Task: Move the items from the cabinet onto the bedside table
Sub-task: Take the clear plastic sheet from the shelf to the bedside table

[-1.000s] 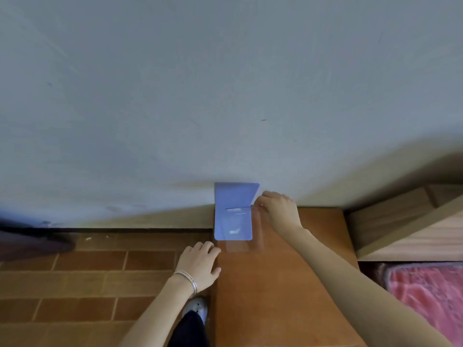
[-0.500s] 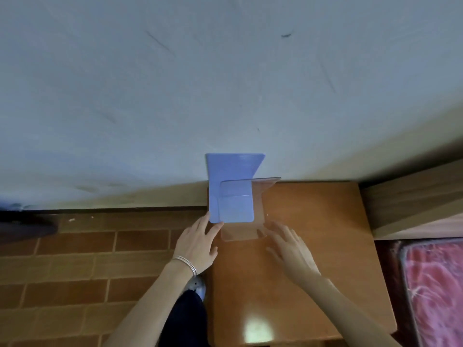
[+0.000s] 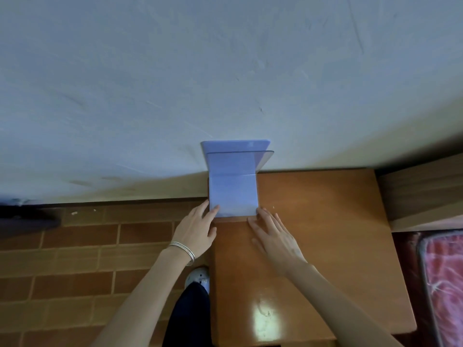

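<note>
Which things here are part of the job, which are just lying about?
Job: blue L-shaped plastic stand; clear L-shaped acrylic stand nested on it; orange-brown wooden bedside table; left hand, right hand at the stands' front corners.
Lying about: red patterned bedding; white shoe; brick-pattern floor; wooden bed frame.

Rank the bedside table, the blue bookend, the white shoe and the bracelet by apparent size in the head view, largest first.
1. bedside table
2. blue bookend
3. white shoe and bracelet: both small; the shoe is partly hidden by the leg, so I won't rank them.
</note>
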Tool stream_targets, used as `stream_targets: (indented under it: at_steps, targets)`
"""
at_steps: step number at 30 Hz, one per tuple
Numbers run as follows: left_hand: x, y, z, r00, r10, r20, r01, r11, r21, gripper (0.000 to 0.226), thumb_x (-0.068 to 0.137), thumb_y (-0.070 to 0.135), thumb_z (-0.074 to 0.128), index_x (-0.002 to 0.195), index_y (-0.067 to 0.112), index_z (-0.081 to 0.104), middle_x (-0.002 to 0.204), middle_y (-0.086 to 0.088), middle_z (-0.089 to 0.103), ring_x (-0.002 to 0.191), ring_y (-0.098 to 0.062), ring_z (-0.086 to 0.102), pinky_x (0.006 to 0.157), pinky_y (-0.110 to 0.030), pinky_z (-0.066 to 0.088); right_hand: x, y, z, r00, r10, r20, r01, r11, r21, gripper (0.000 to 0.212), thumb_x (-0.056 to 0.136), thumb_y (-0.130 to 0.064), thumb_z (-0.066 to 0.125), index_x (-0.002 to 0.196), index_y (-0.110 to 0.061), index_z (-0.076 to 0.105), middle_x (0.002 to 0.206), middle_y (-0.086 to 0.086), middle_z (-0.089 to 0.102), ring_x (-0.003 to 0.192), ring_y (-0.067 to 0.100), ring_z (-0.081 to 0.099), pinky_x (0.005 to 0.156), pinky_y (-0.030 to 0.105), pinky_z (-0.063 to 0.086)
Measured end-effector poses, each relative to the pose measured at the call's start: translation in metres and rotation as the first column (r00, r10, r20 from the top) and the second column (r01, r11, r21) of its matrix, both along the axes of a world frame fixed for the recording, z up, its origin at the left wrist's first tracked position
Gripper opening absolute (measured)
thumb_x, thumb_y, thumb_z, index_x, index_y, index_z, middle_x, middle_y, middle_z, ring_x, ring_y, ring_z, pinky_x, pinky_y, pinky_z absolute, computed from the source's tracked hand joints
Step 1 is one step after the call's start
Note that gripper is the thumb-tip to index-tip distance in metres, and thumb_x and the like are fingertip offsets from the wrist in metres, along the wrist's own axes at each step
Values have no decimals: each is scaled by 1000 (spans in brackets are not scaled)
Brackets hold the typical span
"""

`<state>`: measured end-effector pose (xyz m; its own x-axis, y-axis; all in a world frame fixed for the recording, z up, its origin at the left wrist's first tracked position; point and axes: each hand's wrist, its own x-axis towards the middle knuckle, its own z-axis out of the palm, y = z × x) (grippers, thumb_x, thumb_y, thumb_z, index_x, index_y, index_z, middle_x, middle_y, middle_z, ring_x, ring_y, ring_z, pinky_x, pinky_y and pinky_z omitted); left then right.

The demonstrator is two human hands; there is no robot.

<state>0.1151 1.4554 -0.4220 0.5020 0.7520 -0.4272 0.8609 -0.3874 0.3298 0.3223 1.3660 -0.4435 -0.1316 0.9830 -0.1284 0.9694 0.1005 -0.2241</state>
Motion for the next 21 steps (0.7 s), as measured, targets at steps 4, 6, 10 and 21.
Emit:
stream_targets:
  at_steps: [4, 6, 10, 21]
  targets:
    - [1, 4, -6, 1000, 0, -15, 1, 1000, 27, 60, 96, 30, 45, 147, 20, 17, 154, -5, 19, 137, -19, 27, 101, -29, 39, -6, 9, 0, 1000, -10, 2, 10, 1000, -19, 49, 76, -26, 74, 121, -11, 60, 132, 15, 49, 121, 34, 51, 98, 45, 41]
    - [2, 5, -8, 999, -9, -48, 12, 998, 63, 61, 95, 32, 47, 147, 20, 17, 153, -5, 21, 136, -19, 29, 99, -29, 40, -4, 12, -2, 1000, -6, 12, 6, 1000, -15, 51, 72, -27, 77, 118, -12, 61, 130, 14, 47, 117, 35, 54, 91, 44, 46]
    - [2, 6, -13, 999, 10, -51, -4, 993, 116, 60, 88, 26, 62, 141, 16, 37, 142, -9, 42, 124, -25, 47, 87, -36, 48, -1, 9, -7, 999, 46, 25, -46, 999, -8, 59, 71, -26, 79, 123, -10, 58, 133, 17, 49, 122, 33, 50, 95, 42, 39]
    - [3, 10, -14, 998, 5, -61, 9, 975, 224, 57, 65, 21, 84, 117, 14, 63, 103, -10, 69, 83, -26, 66, 59, -33, 51, 2, 12, -5, 995, 81, 60, -79, 996, -35, 60, 70, -25, 79, 124, -10, 57, 131, 19, 52, 122, 34, 50, 95, 49, 44]
